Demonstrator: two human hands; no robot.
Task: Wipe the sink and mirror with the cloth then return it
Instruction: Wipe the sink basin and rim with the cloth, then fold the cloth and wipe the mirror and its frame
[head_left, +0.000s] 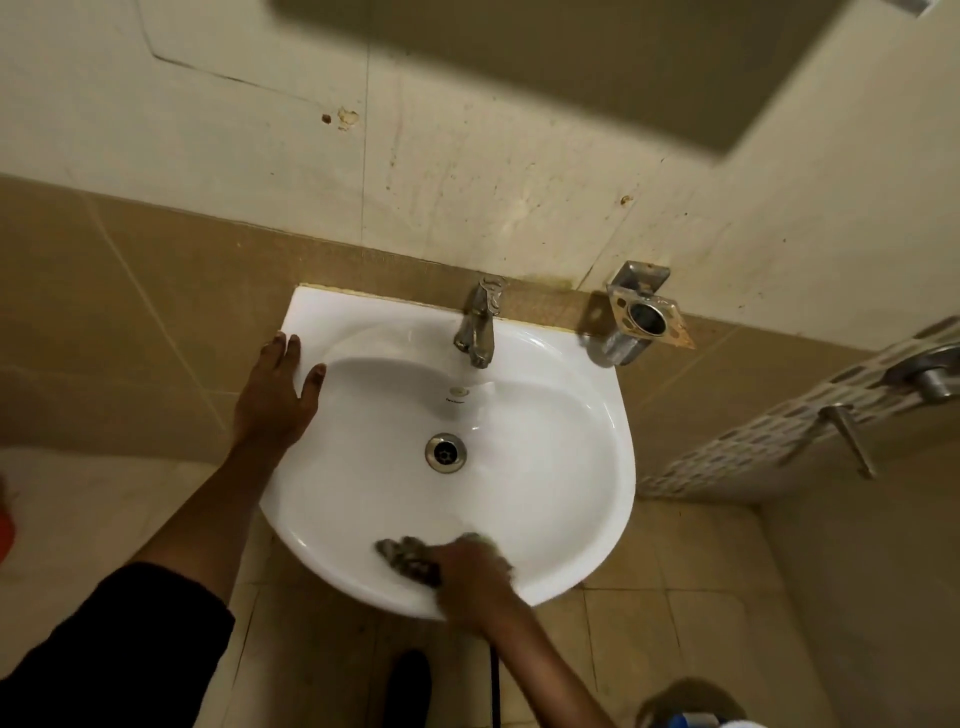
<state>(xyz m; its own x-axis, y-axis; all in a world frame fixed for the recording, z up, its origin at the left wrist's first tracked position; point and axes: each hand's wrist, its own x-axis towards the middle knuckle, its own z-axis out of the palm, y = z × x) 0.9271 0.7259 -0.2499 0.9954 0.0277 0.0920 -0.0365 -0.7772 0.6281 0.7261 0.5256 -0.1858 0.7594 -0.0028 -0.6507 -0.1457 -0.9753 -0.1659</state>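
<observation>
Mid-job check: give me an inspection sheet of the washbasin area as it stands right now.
Surface: white sink, bowl bare, drain open.
Job's things: cloth bunched on the near inner wall; mirror above, blurred.
Clutter: empty metal holder on the wall beside the tap.
Grippers: left hand flat on the sink's left rim; right hand clutching the cloth.
Cables: nothing seen.
Surroundings: stained tiled wall, tiled floor, metal fittings at right.

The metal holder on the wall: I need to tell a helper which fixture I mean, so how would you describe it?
Start at the white sink and its tap. Just right of the tap, above the sink's back right corner, a metal holder juts from the wall. Unlike the tap, it is a flat, rust-stained plate with one empty round hole.
</observation>
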